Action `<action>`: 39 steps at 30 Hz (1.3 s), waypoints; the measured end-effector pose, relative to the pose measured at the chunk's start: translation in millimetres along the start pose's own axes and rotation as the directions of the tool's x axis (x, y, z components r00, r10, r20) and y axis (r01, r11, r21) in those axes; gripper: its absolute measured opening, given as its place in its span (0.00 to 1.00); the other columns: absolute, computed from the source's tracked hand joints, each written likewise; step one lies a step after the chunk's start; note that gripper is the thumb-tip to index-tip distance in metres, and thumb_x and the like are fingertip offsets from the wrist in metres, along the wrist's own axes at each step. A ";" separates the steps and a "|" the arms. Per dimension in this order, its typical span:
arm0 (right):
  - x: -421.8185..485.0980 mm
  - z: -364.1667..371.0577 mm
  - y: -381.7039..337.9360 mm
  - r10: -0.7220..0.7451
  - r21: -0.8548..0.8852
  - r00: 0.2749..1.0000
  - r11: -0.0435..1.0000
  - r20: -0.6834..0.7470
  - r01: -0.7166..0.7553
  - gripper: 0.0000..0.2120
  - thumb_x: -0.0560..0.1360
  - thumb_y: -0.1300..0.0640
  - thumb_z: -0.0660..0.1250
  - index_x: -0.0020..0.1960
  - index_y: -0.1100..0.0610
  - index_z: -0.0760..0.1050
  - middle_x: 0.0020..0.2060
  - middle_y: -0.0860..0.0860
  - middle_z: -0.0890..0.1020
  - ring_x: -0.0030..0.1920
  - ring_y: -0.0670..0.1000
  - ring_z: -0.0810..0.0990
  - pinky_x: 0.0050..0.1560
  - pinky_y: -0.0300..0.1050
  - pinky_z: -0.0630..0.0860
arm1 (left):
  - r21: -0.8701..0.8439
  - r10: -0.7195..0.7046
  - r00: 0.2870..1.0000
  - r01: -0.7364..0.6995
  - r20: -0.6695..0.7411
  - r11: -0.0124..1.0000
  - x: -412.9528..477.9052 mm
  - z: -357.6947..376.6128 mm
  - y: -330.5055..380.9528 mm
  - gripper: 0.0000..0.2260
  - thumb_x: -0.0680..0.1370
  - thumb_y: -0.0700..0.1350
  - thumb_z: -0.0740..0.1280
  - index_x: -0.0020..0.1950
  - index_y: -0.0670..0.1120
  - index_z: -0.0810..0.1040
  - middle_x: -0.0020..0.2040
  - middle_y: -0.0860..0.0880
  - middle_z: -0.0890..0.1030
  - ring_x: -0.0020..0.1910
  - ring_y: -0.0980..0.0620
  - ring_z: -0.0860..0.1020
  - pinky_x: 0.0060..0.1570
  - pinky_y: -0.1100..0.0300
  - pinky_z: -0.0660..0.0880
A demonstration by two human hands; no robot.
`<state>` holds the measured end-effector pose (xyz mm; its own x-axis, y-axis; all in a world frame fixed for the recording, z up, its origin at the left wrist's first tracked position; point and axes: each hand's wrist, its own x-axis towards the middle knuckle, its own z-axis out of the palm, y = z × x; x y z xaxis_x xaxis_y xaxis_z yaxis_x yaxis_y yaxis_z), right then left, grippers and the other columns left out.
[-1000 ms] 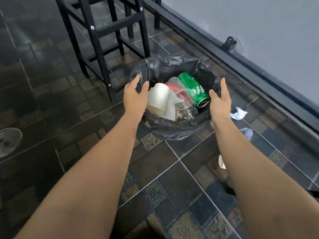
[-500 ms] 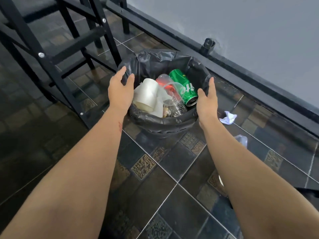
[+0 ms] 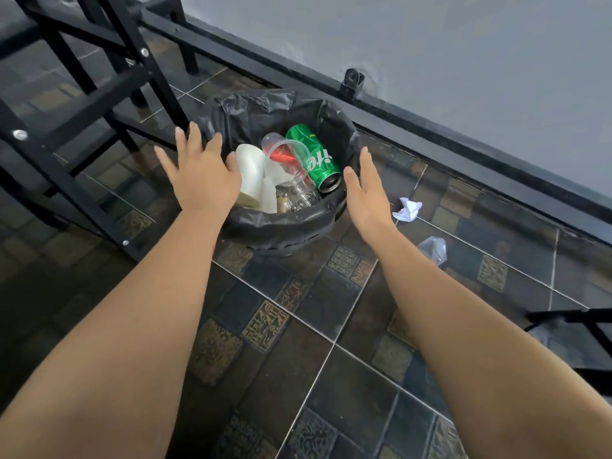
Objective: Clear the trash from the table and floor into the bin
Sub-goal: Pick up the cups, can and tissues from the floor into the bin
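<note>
Flanking the round black-bagged bin (image 3: 281,225), the left hand (image 3: 202,180) and right hand (image 3: 367,197) are held open, nothing gripped; a crumpled white paper (image 3: 408,210) is seen on the floor just beside the bin.

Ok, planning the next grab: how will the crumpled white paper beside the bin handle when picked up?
The paper is a loose crumpled wad, so probably very light and soft, squashing under a pinch. Its creased, irregular shape makes rolling unlikely, though a push may skid it over the glossy tiles.
</note>
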<state>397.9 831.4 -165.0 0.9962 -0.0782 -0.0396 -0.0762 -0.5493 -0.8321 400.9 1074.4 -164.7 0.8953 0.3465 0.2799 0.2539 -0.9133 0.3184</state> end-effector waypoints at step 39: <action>-82.1 -76.3 238.1 0.618 -0.263 0.770 0.725 -0.157 -0.636 0.41 0.73 0.40 0.70 0.77 0.53 0.55 0.75 0.56 0.58 0.67 0.66 0.68 0.64 0.59 0.71 | -0.450 0.530 0.596 -0.295 0.603 0.843 -161.4 198.4 285.7 0.33 0.76 0.49 0.71 0.77 0.56 0.59 0.76 0.44 0.63 0.72 0.42 0.67 0.62 0.46 0.71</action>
<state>294.6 643.6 -317.6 0.7132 -0.5308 -0.4579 -0.7004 -0.5674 -0.4331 401.6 715.1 -298.6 0.8891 -0.4067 -0.2101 -0.2146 -0.7758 0.5934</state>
